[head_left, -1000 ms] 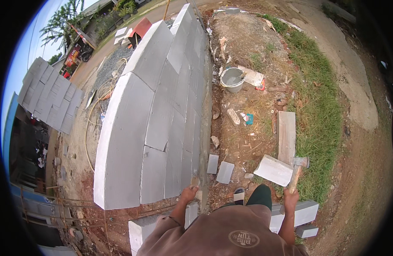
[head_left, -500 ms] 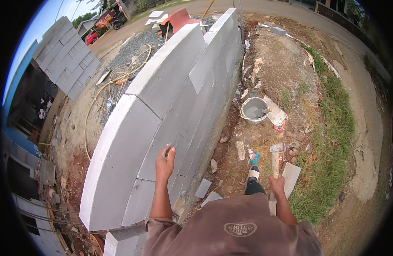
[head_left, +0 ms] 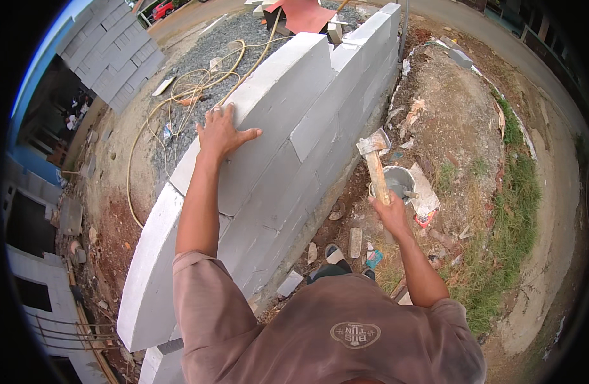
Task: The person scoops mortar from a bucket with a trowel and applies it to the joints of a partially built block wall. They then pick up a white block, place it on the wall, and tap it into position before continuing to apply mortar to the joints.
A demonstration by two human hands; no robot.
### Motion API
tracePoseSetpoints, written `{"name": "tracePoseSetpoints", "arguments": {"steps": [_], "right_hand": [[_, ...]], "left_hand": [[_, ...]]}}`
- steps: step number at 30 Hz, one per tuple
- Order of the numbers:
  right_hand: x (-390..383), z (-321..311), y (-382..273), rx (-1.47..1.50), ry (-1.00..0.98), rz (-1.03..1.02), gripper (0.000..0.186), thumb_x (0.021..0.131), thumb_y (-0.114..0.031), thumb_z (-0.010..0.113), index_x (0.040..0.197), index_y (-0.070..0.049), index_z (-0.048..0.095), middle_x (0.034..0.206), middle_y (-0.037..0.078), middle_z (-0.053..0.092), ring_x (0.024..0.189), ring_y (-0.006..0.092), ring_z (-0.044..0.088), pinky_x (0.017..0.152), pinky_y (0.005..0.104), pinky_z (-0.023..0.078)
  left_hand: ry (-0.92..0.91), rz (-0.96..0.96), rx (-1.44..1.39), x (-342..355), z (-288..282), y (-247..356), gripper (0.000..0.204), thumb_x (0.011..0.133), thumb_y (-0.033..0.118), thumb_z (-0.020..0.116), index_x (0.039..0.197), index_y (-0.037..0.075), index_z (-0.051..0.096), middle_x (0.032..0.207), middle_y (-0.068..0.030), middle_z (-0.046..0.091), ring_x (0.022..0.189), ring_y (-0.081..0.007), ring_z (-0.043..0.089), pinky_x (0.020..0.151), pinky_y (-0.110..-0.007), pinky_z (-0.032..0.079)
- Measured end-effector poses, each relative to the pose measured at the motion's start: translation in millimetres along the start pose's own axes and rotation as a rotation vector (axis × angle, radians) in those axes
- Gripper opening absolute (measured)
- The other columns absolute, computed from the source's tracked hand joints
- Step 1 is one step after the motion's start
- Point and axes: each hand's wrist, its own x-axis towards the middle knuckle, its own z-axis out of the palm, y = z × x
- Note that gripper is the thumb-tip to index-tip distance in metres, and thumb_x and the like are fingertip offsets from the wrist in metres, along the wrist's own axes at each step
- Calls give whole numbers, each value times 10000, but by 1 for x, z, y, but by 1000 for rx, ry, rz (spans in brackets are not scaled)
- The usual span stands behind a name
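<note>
My left hand [head_left: 222, 132] is spread over the top edge of a grey block wall [head_left: 269, 141], fingers over the white top and thumb against the near face. It holds nothing. In my right hand [head_left: 392, 212] is a mallet [head_left: 375, 168], gripped low on its wooden handle. Its whitish, smeared head points up and away, raised clear of the wall's right side. Below and behind the handle stands a bucket [head_left: 402, 169] of grey mortar, partly hidden by the mallet.
Left of the wall, a tangled yellowish hose [head_left: 141, 144] lies over dirt and gravel [head_left: 227, 38]. A tall stack of blocks [head_left: 112, 51] rises at the far left. A loose block piece [head_left: 289, 283] lies near my feet. Grass [head_left: 512, 224] borders the right side.
My left hand has moved forward from beside the wall's face onto its top edge. My right hand has lifted the mallet forward and left, from low at my side to before the bucket.
</note>
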Motion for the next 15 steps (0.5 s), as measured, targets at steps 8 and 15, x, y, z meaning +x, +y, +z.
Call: {"name": "tracePoseSetpoints", "arguments": {"steps": [8, 15], "right_hand": [[132, 10, -256, -265, 26, -868, 562, 903, -265, 541, 1380, -56, 329, 1121, 272, 580, 1026, 427, 571, 853, 447, 461], [216, 56, -270, -757, -147, -933, 535, 915, -320, 484, 1402, -159, 332, 977, 243, 632, 912, 414, 596, 801, 476, 465]], "left_hand": [[6, 1, -7, 16, 19, -9, 891, 683, 551, 710, 1390, 124, 377, 1410, -216, 375, 1257, -373, 421, 980, -537, 359], [36, -11, -12, 19, 18, -9, 877, 668, 541, 720, 1385, 150, 399, 1412, -191, 387, 1260, -366, 417, 995, -529, 340]]}}
